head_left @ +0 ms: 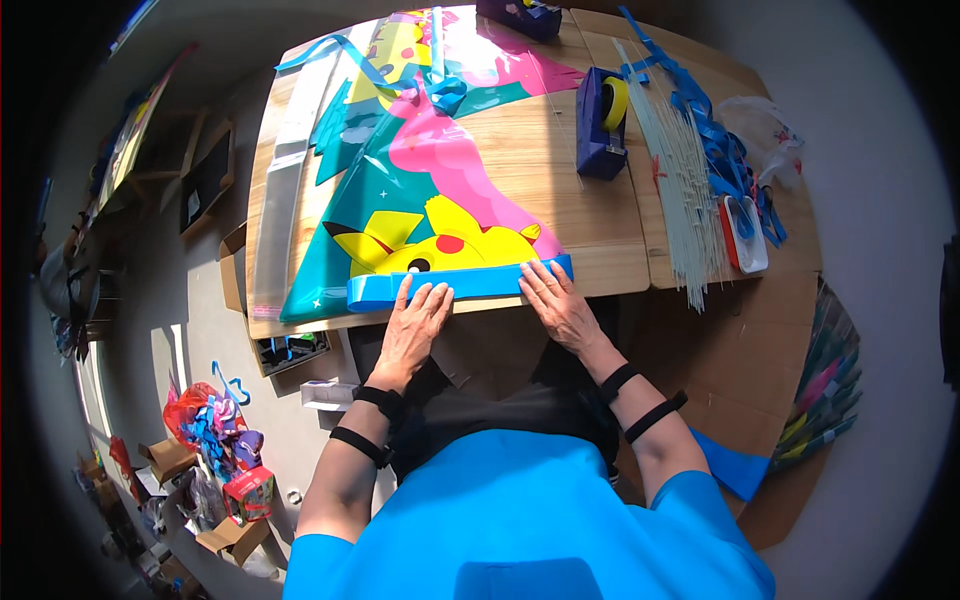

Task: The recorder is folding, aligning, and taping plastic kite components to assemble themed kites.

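Note:
A glossy printed sheet [375, 195] in teal, pink and yellow, with a yellow cartoon animal on it, lies on the wooden table [540, 140]. Along its near edge runs a flat blue strip [485, 282], looped over at its left end. My left hand [412, 328] rests its outstretched fingers on the strip left of its middle. Near the strip's right end, my right hand [562, 314] lies with fingers extended over it. Neither hand is wrapped round anything. Farther back, a narrow blue ribbon [340, 42] and a crumpled blue piece [447, 95] lie on the sheet.
A dark blue tape dispenser [601, 155] with yellow tape stands right of the sheet; another dispenser [520, 17] is at the far edge. Farther right are pale thin rods [682, 190], blue ribbons [722, 150] and a red-and-white container [745, 240]. Boxes [235, 540] and bags occupy the left floor.

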{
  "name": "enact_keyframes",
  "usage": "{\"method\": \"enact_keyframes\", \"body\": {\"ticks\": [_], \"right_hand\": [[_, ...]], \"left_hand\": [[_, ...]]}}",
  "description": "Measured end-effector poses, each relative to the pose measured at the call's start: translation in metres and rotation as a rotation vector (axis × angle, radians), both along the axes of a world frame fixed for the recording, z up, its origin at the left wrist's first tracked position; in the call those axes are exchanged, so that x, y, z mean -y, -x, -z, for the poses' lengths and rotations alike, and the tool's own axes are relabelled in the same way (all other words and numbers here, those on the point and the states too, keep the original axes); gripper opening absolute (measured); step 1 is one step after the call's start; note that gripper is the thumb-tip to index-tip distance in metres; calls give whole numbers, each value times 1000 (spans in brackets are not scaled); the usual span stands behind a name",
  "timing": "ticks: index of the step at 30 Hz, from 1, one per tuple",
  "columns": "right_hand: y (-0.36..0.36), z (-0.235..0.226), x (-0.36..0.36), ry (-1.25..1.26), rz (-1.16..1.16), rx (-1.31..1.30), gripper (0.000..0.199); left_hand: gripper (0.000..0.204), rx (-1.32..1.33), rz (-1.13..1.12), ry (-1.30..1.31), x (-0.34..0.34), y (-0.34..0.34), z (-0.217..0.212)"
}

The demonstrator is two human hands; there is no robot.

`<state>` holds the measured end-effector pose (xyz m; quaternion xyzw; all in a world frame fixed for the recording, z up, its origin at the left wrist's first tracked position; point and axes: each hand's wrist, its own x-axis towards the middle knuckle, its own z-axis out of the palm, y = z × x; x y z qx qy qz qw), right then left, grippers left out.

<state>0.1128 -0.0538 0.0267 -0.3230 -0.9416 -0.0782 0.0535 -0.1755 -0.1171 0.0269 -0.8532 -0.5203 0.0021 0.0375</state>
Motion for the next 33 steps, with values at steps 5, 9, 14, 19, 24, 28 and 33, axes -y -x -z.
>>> {"method": "enact_keyframes", "body": {"ticks": [5, 9, 14, 19, 24, 28, 33], "right_hand": [[-6, -7, -12, 15, 29, -185, 38], [-5, -7, -20, -15, 67, -218, 34], [-6, 2, -25, -84, 88, -55, 37], [-8, -1, -20, 0, 87, -76, 45], [-9, -8, -20, -58, -20, -19, 43], [-7, 0, -24, -21, -44, -98, 38], [0, 1, -23, 38, -71, -159, 39]], "left_hand": [[54, -35, 21, -57, -5, 2, -5], [51, -27, 13, -63, -6, 3, -3], [48, 24, 0, -80, -9, 3, -3], [41, 70, -8, -92, -12, 2, 2], [38, 101, 1, -105, -15, 2, 7], [40, 117, 12, -105, -14, 2, 9], [52, 54, 24, -81, -12, 1, 8]]}}
